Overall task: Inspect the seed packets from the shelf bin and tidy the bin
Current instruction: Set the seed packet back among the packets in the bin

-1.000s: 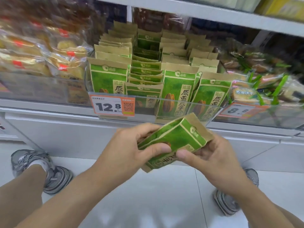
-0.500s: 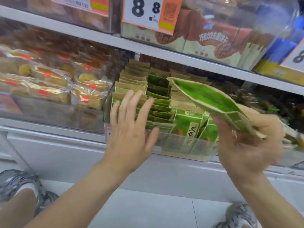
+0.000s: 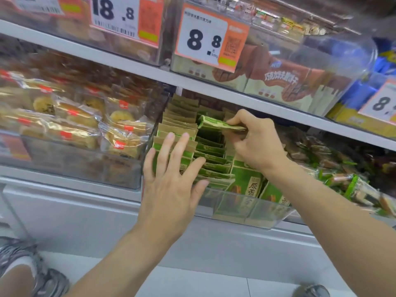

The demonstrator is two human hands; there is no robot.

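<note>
A clear plastic bin (image 3: 246,213) on the lower shelf holds several green and tan seed packets (image 3: 211,155) in rows. My right hand (image 3: 255,142) pinches one green seed packet (image 3: 216,123) and holds it flat over the back of the middle row, just under the shelf above. My left hand (image 3: 171,181) is spread open with straight fingers in front of the left row; whether it touches those packets is not clear. It hides the bin's left front corner and its price tag.
A clear bin of wrapped pastries (image 3: 70,129) stands to the left, and green-wrapped snacks (image 3: 351,181) lie to the right. The white shelf edge (image 3: 214,86) above carries bins with price tags (image 3: 205,39). My shoes show on the tiled floor (image 3: 192,281) below.
My right hand has carried the packet from out in front of the shelf into the bin's back. My left hand let go of the packet and moved to the left row.
</note>
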